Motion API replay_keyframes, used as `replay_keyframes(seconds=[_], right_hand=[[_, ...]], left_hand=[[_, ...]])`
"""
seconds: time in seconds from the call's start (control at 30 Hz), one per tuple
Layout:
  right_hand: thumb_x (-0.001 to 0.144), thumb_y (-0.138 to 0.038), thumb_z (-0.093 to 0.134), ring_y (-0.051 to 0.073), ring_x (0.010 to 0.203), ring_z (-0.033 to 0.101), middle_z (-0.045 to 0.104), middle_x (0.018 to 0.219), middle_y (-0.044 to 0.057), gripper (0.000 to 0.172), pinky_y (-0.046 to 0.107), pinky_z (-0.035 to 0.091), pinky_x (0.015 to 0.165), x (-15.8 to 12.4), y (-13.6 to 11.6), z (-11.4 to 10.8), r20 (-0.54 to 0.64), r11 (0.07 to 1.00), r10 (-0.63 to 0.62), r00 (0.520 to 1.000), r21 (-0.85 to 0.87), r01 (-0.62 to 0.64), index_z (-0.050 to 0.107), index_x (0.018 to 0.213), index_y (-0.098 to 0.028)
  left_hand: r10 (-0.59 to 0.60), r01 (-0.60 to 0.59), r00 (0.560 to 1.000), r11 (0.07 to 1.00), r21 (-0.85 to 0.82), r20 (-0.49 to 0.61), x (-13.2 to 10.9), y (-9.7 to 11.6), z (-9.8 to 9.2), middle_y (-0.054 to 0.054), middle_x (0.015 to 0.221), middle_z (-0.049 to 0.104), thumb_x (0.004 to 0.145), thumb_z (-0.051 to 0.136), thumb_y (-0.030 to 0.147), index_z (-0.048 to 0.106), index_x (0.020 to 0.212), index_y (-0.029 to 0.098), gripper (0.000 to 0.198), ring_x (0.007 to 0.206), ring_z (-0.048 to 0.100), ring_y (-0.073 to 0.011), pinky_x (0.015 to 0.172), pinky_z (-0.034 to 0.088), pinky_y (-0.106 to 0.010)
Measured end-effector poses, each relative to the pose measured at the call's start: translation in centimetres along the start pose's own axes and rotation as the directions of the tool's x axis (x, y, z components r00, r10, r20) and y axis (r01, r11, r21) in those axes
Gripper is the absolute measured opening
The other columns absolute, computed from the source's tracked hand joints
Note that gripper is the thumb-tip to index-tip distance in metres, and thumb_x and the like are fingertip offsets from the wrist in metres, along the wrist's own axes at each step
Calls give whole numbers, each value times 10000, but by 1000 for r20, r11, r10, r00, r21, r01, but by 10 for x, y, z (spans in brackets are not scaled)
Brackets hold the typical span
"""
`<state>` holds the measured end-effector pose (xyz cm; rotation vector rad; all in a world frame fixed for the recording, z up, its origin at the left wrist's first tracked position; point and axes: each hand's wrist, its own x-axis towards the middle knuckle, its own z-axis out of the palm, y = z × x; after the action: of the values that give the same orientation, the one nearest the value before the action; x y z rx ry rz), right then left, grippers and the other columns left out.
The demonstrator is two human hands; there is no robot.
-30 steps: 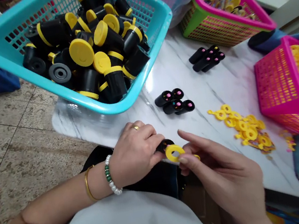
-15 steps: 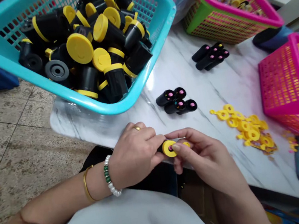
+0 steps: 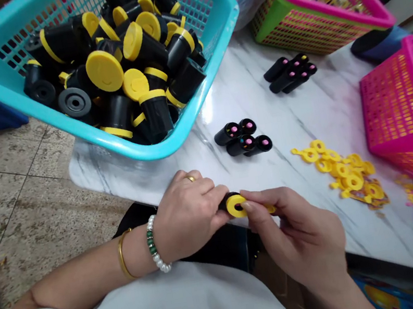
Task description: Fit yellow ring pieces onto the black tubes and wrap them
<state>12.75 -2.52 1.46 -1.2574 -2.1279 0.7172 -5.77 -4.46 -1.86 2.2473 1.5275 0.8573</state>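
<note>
My left hand is closed around a small black tube, most of it hidden by the fingers. A yellow ring cap sits at the tube's open end, its round hole showing dark. My right hand pinches the cap's right side between thumb and fingers, and a bit of yellow shows beyond the thumb. Just past my hands, several black tubes with pink tips inside stand grouped on the table. Loose yellow ring caps lie piled to the right.
A turquoise basket of black containers with yellow lids stands at the back left. More black tubes sit further back on the marble-patterned table. A pink basket of yellow parts is at right, a green-and-pink basket behind.
My right hand has shifted slightly right and down, its fingers now closer around the cap's edge. The pink spot in the cap's hole no longer shows. My left hand has hardly moved.
</note>
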Motion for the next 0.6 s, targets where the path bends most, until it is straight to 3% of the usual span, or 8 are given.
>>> replay_keyframes(seconds=[0.07, 0.13, 0.23, 0.33, 0.47, 0.6], right_hand=[[901, -214, 656, 77, 496, 599, 696, 691, -25, 88, 172, 464, 471, 1, 1, -2, 40, 1000, 17, 999, 13, -18, 683, 984, -225], [915, -253, 647, 81, 468, 567, 639, 605, -40, 68, 177, 462, 453, 3, 3, -2, 94, 987, 128, 987, 90, -136, 676, 966, -217], [930, -336, 631, 94, 464, 551, 590, 555, -44, 135, 198, 487, 466, 6, 5, 0, 196, 915, 274, 941, 247, -318, 651, 920, -202], [933, -381, 621, 88, 434, 523, 571, 537, -48, 193, 193, 452, 437, 8, 5, 2, 267, 847, 318, 910, 352, -399, 605, 875, -198], [927, -379, 633, 80, 442, 505, 562, 538, -52, 196, 180, 430, 434, 8, 3, 3, 257, 845, 321, 912, 357, -398, 585, 858, -202], [932, -358, 628, 85, 476, 510, 590, 588, -42, 160, 186, 441, 449, 4, 1, 4, 230, 869, 309, 923, 327, -372, 589, 874, -214]], left_hand=[[4, -4, 1000, 1000, 5, -14, 0, 0, 0, 9, 680, 586, 930, 598, 384, 651, 825, 180, 235, 729, 510, -193, 703, 319, -346], [1, -1, 1000, 1000, 8, -20, 0, 0, 1, 13, 669, 578, 936, 590, 377, 641, 804, 181, 242, 715, 506, -188, 695, 314, -343], [11, -11, 1000, 1000, 12, -30, -1, 0, 2, 14, 660, 574, 947, 573, 380, 633, 789, 176, 265, 710, 513, -185, 696, 319, -341], [10, -10, 1000, 1000, 9, -14, -1, 1, 0, 2, 667, 588, 949, 556, 351, 640, 798, 171, 249, 716, 527, -191, 694, 326, -346], [-40, 56, 990, 992, -115, 137, 2, 6, -14, -28, 692, 626, 919, 561, 406, 661, 861, 150, 281, 718, 559, -200, 712, 381, -347], [-107, 181, 944, 959, -218, 311, 12, 9, -28, -37, 701, 659, 991, 443, 368, 690, 875, 144, 352, 676, 595, -168, 709, 438, -311]])
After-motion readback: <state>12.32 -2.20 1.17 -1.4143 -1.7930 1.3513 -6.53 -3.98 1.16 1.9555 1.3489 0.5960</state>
